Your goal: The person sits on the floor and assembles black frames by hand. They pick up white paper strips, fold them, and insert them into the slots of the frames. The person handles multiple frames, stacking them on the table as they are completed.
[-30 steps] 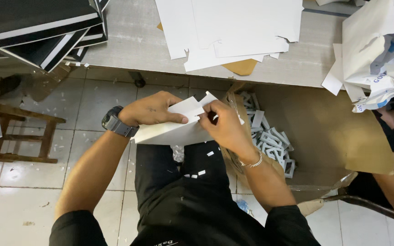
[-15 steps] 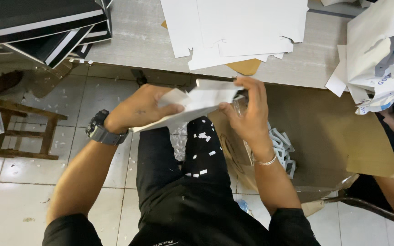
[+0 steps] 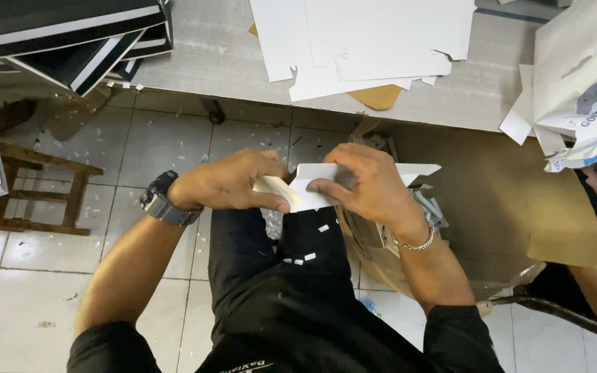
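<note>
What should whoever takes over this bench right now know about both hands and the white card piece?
Left hand: gripping the left end of the white card piece, thumb under its edge.
Right hand: fingers over the card's middle and right, pressing it.
The card is held above the lap, in front of the table; white sheets lie there.
Small white scraps lie on the trousers; cardboard box sits below the right wrist.

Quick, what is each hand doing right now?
Left hand: closed on the white card piece, gripping its left end.
Right hand: closed on the same white card piece, fingers over its top.
</note>
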